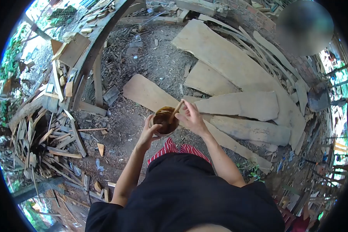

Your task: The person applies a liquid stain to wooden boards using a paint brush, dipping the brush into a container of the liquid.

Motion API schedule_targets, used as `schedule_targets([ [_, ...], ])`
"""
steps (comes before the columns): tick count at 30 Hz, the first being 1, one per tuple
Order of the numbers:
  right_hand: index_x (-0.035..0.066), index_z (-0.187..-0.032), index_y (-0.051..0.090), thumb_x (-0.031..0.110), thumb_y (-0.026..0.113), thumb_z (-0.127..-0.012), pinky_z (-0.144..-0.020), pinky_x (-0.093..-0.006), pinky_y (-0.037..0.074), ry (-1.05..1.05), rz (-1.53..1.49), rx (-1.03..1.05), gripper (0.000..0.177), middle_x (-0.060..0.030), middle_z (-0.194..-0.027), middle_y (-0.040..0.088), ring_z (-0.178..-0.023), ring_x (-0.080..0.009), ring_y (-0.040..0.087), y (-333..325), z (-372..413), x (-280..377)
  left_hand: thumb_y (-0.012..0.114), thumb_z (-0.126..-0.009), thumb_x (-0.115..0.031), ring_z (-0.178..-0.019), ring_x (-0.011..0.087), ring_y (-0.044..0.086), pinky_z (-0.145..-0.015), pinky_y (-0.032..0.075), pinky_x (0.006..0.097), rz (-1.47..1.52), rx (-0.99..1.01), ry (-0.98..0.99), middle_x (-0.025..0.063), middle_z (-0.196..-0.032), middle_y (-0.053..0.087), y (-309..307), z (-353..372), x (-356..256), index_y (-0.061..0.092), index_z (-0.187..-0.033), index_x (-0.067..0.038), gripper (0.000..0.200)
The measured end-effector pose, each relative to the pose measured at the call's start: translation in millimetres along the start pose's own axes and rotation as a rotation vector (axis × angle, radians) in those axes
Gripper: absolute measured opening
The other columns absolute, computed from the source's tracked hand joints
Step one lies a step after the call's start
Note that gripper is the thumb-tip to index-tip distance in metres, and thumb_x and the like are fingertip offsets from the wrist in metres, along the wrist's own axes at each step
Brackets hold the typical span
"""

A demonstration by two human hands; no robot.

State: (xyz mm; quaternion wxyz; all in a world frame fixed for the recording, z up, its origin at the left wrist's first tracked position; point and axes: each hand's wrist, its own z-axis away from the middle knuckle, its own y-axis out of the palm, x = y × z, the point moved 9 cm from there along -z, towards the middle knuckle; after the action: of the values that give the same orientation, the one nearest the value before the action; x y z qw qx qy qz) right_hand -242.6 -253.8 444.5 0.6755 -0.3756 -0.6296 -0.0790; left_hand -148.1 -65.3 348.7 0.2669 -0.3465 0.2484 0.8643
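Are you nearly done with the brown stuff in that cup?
Done: the cup already has brown liquid in it. In hand: the left hand grips the cup, and the right hand holds a stick dipped into it, as if stirring. Left: the boards on the ground look bare and dry, with no brown liquid showing on them yet.

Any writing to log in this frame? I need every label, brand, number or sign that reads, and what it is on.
None can be read.
The round container in the left hand shows no label on the side in view.
The stick in the right hand is bare.
The wooden planks on the ground carry no visible marks.
The scrap wood pile is too small to tell.
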Motion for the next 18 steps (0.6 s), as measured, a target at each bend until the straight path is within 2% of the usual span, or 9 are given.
schedule_targets([
  [4, 0.008, -0.122, 0.059, 0.033, 0.065, -0.092, -0.082, -0.0332, 0.047, -0.037, -0.042, 0.078, 0.039, -0.0097, -0.089, 0.053, -0.089, -0.0219, 0.055, 39, -31, 27, 0.067, -0.081, -0.024, -0.119, 0.0284, 0.05, -0.092, 0.045, 0.0543, 0.027, 0.011, 0.015, 0.0136, -0.139, 0.044, -6, 14, -19, 0.017, -0.152, -0.02, 0.086],
  [5, 0.008, -0.117, 0.061, 0.03, 0.064, -0.093, -0.08, -0.0341, 0.047, -0.056, -0.016, 0.093, 0.033, -0.0088, -0.088, 0.052, -0.089, -0.0225, 0.056, 49, -34, 33, 0.069, -0.08, -0.025, -0.11, 0.0263, 0.055, -0.089, 0.047, 0.0505, 0.037, -0.006, 0.035, 0.0128, -0.137, 0.046, -15, 15, -20, 0.017, -0.152, -0.02, 0.089],
  [7, 0.006, -0.1, 0.064, 0.025, 0.064, -0.092, -0.077, -0.0372, 0.046, -0.119, 0.043, 0.117, 0.021, -0.0088, -0.087, 0.056, -0.088, -0.025, 0.057, 72, -38, 47, 0.07, -0.079, -0.026, -0.106, 0.025, 0.056, -0.088, 0.048, 0.0488, 0.04, -0.063, 0.052, 0.0127, -0.135, 0.047, -38, 22, -24, 0.016, -0.153, -0.019, 0.091],
  [9, 0.005, -0.098, 0.063, 0.023, 0.063, -0.091, -0.077, -0.0382, 0.046, -0.166, 0.018, 0.194, 0.019, -0.01, -0.088, 0.058, -0.087, -0.0262, 0.058, 100, -40, 56, 0.072, -0.076, -0.028, -0.095, 0.0211, 0.06, -0.085, 0.05, 0.0452, 0.033, -0.14, 0.051, 0.0116, -0.128, 0.051, -68, 29, -22, 0.015, -0.153, -0.018, 0.096],
  [10, 0.005, -0.097, 0.063, 0.02, 0.063, -0.091, -0.077, -0.0391, 0.046, -0.197, 0.002, 0.238, 0.017, -0.0112, -0.088, 0.06, -0.086, -0.0274, 0.059, 117, -44, 62, 0.068, -0.08, -0.024, -0.129, 0.0304, 0.044, -0.096, 0.045, 0.0537, 0.041, -0.142, 0.023, 0.0121, -0.146, 0.038, -76, 40, -30, 0.016, -0.152, -0.018, 0.089],
  [14, 0.003, -0.095, 0.061, 0.014, 0.062, -0.088, -0.079, -0.0402, 0.047, -0.278, 0.058, 0.473, 0.013, -0.0123, -0.087, 0.063, -0.084, -0.0298, 0.061, 177, -45, 84, 0.069, -0.079, -0.024, -0.127, 0.0316, 0.045, -0.094, 0.045, 0.056, 0.216, -0.299, 0.008, 0.014, -0.142, 0.04, -137, 48, -10, 0.013, -0.153, -0.018, 0.093],
  [16, 0.003, -0.095, 0.062, 0.011, 0.06, -0.087, -0.077, -0.039, 0.048, -0.326, 0.045, 0.556, 0.012, -0.0122, -0.087, 0.063, -0.082, -0.0279, 0.062, 197, -44, 95, 0.069, -0.078, -0.024, -0.126, 0.0321, 0.045, -0.094, 0.045, 0.0568, 0.31, -0.369, -0.004, 0.0148, -0.141, 0.04, -160, 48, -1, 0.012, -0.153, -0.018, 0.094],
  [18, 0.002, -0.093, 0.063, 0.008, 0.058, -0.086, -0.073, -0.0366, 0.05, -0.288, -0.026, 0.64, 0.01, -0.0124, -0.086, 0.063, -0.079, -0.0254, 0.062, 219, -49, 90, 0.069, -0.079, -0.022, -0.1, 0.0239, 0.059, -0.084, 0.052, 0.0485, 0.358, -0.477, 0.094, 0.0167, -0.126, 0.049, -183, 51, 3, 0.011, -0.152, -0.018, 0.093],
])
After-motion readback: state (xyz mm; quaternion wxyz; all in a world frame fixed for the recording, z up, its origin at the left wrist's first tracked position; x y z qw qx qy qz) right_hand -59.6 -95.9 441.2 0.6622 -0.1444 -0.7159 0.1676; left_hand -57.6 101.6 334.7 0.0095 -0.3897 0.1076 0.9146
